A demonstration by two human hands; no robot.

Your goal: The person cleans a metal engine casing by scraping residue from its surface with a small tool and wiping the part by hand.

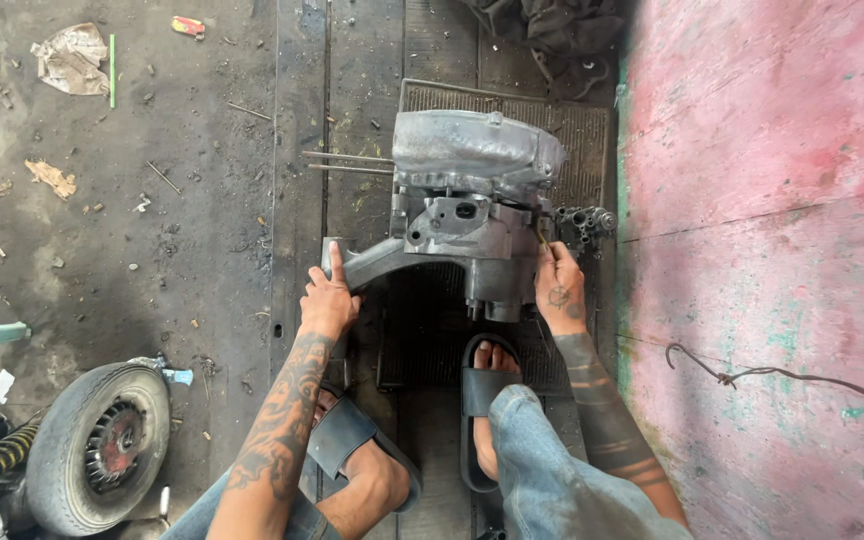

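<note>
A grey metal engine casing (467,190) rests on a dark ribbed mat (572,140) on the floor in front of me. My left hand (329,298) grips the end of the casing's curved arm (372,262), index finger pointing up along it. At the casing's right side, my right hand (559,285) holds a thin tool (542,233) against it, next to a cluster of small gears (584,222). Two long studs (347,162) stick out to the left of the casing. My feet in black sandals (482,390) stand just below it.
A small wheel with tyre (97,445) lies at the lower left beside a coiled spring. Crumpled paper (72,58) and scraps dot the dirty floor. A pink wall (762,250) runs along the right, with a bent wire (752,375). Dark cloth (552,25) lies at the top.
</note>
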